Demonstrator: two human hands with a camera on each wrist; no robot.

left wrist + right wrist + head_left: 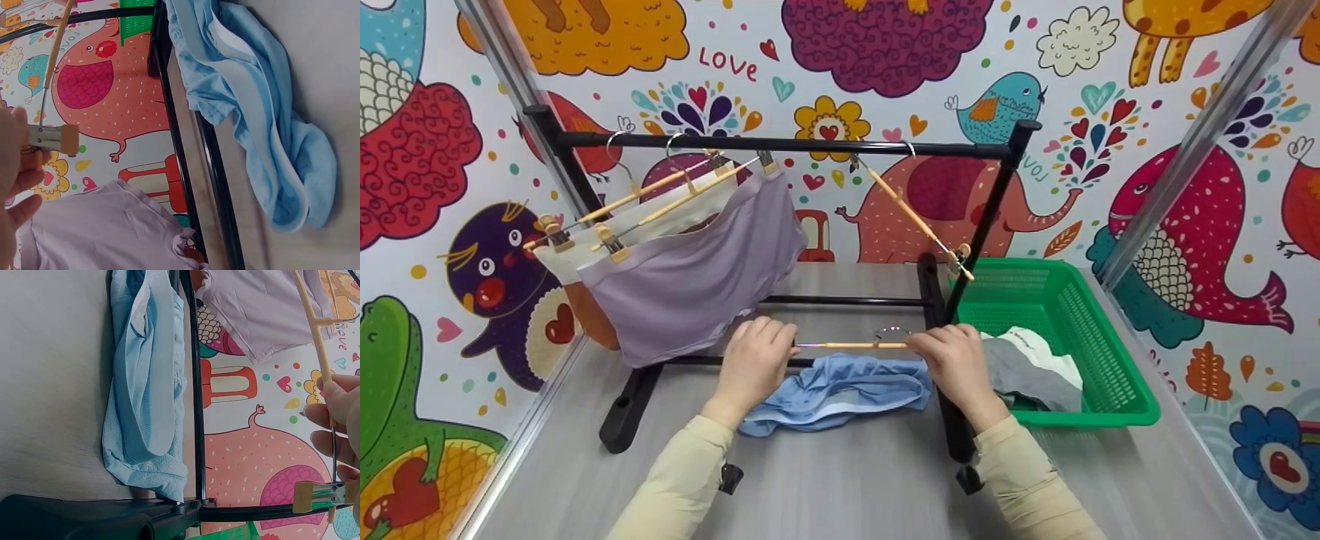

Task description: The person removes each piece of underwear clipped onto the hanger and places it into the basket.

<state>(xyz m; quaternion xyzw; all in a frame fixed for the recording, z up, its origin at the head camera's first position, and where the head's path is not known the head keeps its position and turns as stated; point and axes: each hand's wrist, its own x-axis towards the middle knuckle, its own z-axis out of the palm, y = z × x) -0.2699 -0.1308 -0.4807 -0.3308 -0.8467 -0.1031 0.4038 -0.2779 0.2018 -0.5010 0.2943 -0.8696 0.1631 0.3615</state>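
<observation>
A wooden clip hanger [851, 346] is held level between my two hands, above a crumpled pair of light blue underpants [844, 394]. My left hand [757, 364] grips its left end, at the metal clip [53, 138] seen in the left wrist view. With thumb and fingers, my right hand [958, 365] pinches the wooden bar near the right end. Beside those fingers, the right clip [320, 496] shows in the right wrist view. The underpants lie on the grey table, with their pale waistband [160, 405] toward me, and neither hand touches them.
A black rack [780, 142] carries lilac underpants [697, 277] and a paler garment [562, 262] on clip hangers at left. Another clip hanger [904, 206] hangs bare at right. A green basket [1117, 416] beside the rack holds grey and white cloth [1027, 371].
</observation>
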